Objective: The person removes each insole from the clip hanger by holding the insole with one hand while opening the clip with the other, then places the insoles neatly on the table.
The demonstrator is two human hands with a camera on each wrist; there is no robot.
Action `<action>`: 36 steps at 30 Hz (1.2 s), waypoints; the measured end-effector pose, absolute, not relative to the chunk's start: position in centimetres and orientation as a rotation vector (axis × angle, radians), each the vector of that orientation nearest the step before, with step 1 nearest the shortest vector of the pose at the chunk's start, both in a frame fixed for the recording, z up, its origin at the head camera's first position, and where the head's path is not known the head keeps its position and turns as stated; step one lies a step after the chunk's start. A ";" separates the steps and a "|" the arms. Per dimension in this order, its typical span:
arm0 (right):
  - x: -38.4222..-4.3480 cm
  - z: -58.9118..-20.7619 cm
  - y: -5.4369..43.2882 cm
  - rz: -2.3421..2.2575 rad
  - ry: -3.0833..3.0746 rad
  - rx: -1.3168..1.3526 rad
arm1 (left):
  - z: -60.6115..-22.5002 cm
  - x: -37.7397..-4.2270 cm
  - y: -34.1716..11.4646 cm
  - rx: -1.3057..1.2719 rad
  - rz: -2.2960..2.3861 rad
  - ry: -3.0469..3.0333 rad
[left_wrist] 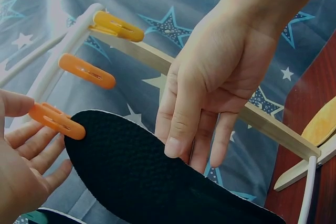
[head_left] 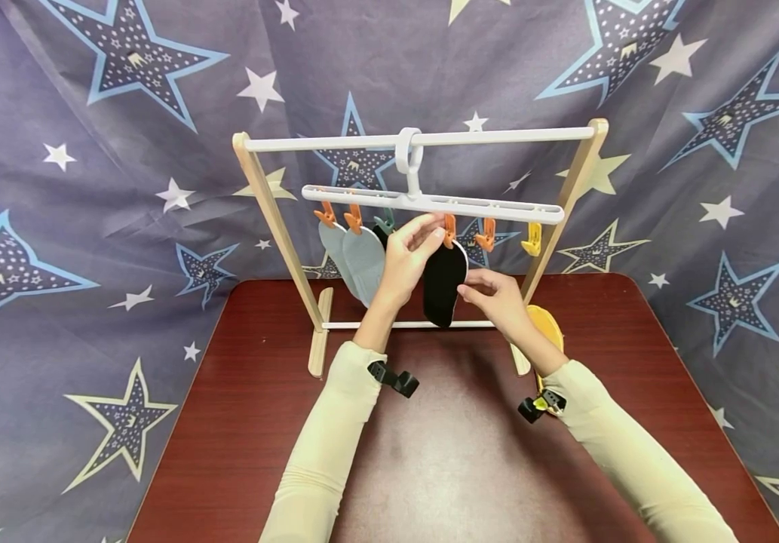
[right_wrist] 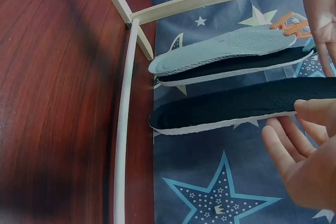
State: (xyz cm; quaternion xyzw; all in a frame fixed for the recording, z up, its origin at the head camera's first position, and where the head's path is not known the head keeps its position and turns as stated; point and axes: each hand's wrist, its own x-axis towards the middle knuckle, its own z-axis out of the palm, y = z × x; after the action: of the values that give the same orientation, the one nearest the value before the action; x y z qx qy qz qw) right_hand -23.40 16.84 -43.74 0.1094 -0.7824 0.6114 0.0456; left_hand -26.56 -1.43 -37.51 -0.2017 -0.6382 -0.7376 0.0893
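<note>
A black insole (head_left: 445, 285) hangs from an orange clip (head_left: 450, 229) on the white hanger (head_left: 491, 210). My left hand (head_left: 406, 261) pinches that clip's outer end between thumb and fingers, seen at the left of the left wrist view. Lower down, my right hand (head_left: 498, 300) pinches the insole's edge, thumb on the near face and fingers behind. Two grey insoles (head_left: 364, 264) hang from orange clips (head_left: 354, 217) to the left. Another black insole (right_wrist: 236, 66) hangs from a green clip (head_left: 385, 220), mostly hidden by my left hand in the head view.
A wooden stand (head_left: 280, 226) with a white top rail (head_left: 498, 138) carries the hanger. Another orange clip (head_left: 486, 234) and a yellow clip (head_left: 532, 239) hang at the right. Behind my right forearm, a yellow object (head_left: 547, 324) lies on the red-brown table (head_left: 260, 422). Star-patterned cloth (head_left: 90, 302) surrounds it.
</note>
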 end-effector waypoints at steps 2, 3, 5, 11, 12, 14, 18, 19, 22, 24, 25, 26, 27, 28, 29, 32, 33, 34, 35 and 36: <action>-23.7 -44.3 16.9 1.897 -2.367 0.335 | -37.5 -26.6 -1.4 -0.603 -2.187 -1.897; -24.0 -44.8 17.0 1.916 -2.353 0.333 | -37.6 -26.7 -1.4 -0.603 -2.182 -1.897; -24.0 -44.9 17.0 1.943 -2.328 0.338 | -37.6 -26.7 -1.3 -0.604 -2.176 -1.897; -24.0 -45.0 17.0 1.996 -2.274 0.376 | -37.7 -26.9 -1.2 -0.598 -2.163 -1.916; -23.9 -45.0 17.0 1.995 -2.274 0.385 | -37.7 -26.9 -1.2 -0.594 -2.163 -1.919; -23.9 -44.9 17.0 2.011 -2.264 0.385 | -37.8 -27.0 -1.1 -0.584 -2.164 -1.922; -23.8 -44.8 17.0 2.028 -2.256 0.392 | -37.7 -27.0 -1.0 -0.561 -2.160 -1.933; -23.8 -44.8 17.1 2.032 -2.253 0.393 | -37.7 -27.0 -0.9 -0.557 -2.161 -1.934; -23.7 -44.8 17.1 2.036 -2.253 0.396 | -37.6 -27.0 -0.8 -0.548 -2.159 -1.938; -23.7 -44.7 17.2 2.037 -2.253 0.398 | -37.6 -27.0 -0.8 -0.546 -2.159 -1.936; -23.7 -44.7 17.2 2.040 -2.252 0.398 | -37.6 -26.9 -0.7 -0.544 -2.158 -1.935; -23.6 -44.7 17.2 2.047 -2.251 0.394 | -37.5 -26.9 -0.7 -0.544 -2.154 -1.937; -23.6 -44.7 17.2 2.052 -2.249 0.394 | -37.5 -26.9 -0.7 -0.544 -2.154 -1.935; -23.6 -44.6 17.2 2.058 -2.246 0.391 | -37.6 -26.9 -0.7 -0.542 -2.153 -1.934; -23.6 -44.6 17.2 2.063 -2.242 0.391 | -37.6 -26.9 -0.7 -0.542 -2.152 -1.935; -23.5 -44.5 17.2 2.063 -2.245 0.393 | -37.6 -27.0 -0.7 -0.546 -2.149 -1.934; -23.5 -44.5 17.2 2.059 -2.247 0.393 | -37.6 -27.0 -0.7 -0.548 -2.150 -1.933; -23.5 -44.5 17.2 2.056 -2.248 0.392 | -37.6 -27.0 -0.7 -0.549 -2.150 -1.933; -23.5 -44.5 17.2 2.054 -2.249 0.391 | -37.6 -27.0 -0.7 -0.552 -2.151 -1.931; -23.5 -44.5 17.3 2.049 -2.252 0.391 | -37.5 -26.9 -0.7 -0.554 -2.153 -1.930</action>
State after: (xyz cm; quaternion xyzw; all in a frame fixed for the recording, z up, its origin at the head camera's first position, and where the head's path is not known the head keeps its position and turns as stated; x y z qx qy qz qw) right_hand -23.45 17.26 -44.55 0.1273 -0.7331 0.6671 0.0362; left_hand -26.95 -0.72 -37.54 -0.1873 -0.6522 -0.7279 0.0986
